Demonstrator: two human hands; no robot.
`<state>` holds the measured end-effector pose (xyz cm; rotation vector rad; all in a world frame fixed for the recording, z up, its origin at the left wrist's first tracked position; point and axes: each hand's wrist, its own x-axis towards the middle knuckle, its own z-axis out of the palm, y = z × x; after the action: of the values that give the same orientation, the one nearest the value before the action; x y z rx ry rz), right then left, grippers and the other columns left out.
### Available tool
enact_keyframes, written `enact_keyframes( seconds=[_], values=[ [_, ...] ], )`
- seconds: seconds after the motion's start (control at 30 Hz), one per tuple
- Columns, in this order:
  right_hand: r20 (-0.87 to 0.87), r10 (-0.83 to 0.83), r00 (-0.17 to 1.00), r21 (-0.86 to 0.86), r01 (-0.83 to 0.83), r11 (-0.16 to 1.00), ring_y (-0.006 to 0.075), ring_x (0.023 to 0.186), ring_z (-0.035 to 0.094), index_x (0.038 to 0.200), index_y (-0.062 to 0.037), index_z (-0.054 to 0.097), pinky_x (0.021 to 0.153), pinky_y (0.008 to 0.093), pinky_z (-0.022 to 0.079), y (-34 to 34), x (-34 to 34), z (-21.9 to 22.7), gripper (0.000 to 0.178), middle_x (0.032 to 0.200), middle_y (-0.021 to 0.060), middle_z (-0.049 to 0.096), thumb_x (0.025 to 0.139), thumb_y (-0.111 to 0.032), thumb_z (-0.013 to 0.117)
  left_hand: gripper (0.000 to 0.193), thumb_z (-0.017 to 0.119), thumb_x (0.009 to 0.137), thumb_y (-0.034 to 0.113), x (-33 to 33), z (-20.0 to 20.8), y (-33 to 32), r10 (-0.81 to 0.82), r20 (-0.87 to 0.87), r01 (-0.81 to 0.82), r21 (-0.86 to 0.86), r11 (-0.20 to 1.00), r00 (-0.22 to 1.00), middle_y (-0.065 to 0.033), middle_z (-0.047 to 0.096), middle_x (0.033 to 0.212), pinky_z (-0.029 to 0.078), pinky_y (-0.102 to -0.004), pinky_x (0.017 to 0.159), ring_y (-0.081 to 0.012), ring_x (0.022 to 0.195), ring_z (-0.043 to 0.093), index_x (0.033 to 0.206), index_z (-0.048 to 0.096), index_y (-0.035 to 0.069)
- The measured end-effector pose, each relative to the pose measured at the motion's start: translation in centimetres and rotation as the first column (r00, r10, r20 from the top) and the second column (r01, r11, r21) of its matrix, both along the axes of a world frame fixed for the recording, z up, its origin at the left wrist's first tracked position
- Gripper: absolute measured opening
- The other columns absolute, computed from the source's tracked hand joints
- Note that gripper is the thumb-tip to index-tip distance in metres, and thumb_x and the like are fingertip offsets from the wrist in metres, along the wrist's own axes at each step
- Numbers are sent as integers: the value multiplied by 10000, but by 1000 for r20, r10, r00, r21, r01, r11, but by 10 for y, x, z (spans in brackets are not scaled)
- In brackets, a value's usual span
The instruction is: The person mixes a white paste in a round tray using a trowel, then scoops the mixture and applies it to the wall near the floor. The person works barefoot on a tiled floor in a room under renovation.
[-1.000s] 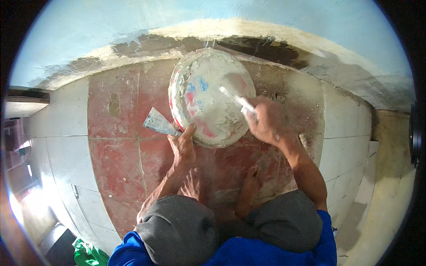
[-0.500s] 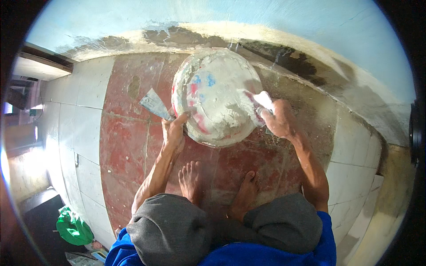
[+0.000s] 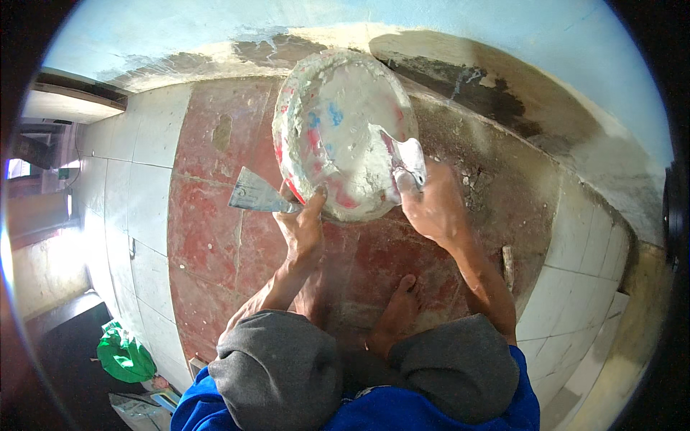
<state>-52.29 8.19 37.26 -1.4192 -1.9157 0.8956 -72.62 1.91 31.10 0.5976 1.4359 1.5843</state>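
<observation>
A round lid, smeared with whitish putty over red and blue marks, is held tilted in front of the wall. My left hand grips its near left edge, thumb on top. A putty knife is also in that hand, its grey blade pointing left. My right hand is closed around a white hand scraper with putty on it. That scraper's edge is against the thick putty on the lid's right part. The fingers under both tools are partly hidden.
Worn red floor tiles lie below, with white tiles on either side. The blue wall has dark, peeling patches along its base. A short stick-like piece lies by my right forearm. A green bag-like bundle sits at lower left.
The lid has tipped, its left edge lifted. My right hand and scraper have moved left and inward over it. My left hand has shifted right, and the knife blade has turned flatter.
</observation>
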Motion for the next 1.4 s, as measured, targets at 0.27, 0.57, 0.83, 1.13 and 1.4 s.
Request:
enact_keyframes(
  seconds=[0.27, 0.57, 0.83, 1.13, 1.4],
  values=[
    [47, -6, 999, -324, 20, 946, 388, 785, 715, 967, 46, 698, 745, 469, 546, 16, 4, -13, 262, 809, 267, 696, 861, -184, 629, 406, 677, 856, 39, -3, -2, -1, -35, -85, 37, 26, 999, 996, -95, 687, 1097, 499, -353, 895, -173, 981, 630, 1249, 607, -36],
    [256, 27, 966, -177, 19, 984, 316, 666, 680, 911, 76, 668, 684, 486, 548, 13, -51, 8, 227, 707, 213, 679, 823, -131, 639, 439, 721, 849, 77, 2, 8, -3, -83, -49, 82, -23, 996, 995, -88, 686, 1106, 518, -340, 845, -169, 954, 635, 1258, 596, -24],
    [-217, -251, 943, -327, 171, 929, 300, 747, 678, 959, 65, 678, 753, 426, 535, 16, -49, -11, 216, 828, 211, 704, 832, -108, 660, 401, 745, 866, 84, -16, -14, -10, -134, -374, 172, 70, 983, 918, -93, 695, 1102, 531, -343, 835, -154, 943, 644, 1228, 607, -16],
    [-319, -33, 947, 300, 134, 945, 295, 1090, 645, 1347, -20, 581, 978, 418, 498, -5, 26, -101, 539, 1290, 183, 609, 844, -89, 764, 374, 684, 894, 71, -36, -36, -33, -383, -499, 363, -142, 921, 778, -130, 698, 1096, 574, -343, 791, -184, 936, 665, 1234, 595, -56],
    [-439, -538, 719, -88, 562, 823, 360, 1152, 643, 1464, -108, 486, 987, 455, 525, 36, 117, -173, 602, 1259, 180, 664, 896, -72, 683, 488, 579, 933, 138, -75, -5, -19, -177, 121, 193, -137, 972, 977, -204, 610, 1297, 488, -467, 1025, -312, 1180, 594, 1364, 502, -78]
  ],
)
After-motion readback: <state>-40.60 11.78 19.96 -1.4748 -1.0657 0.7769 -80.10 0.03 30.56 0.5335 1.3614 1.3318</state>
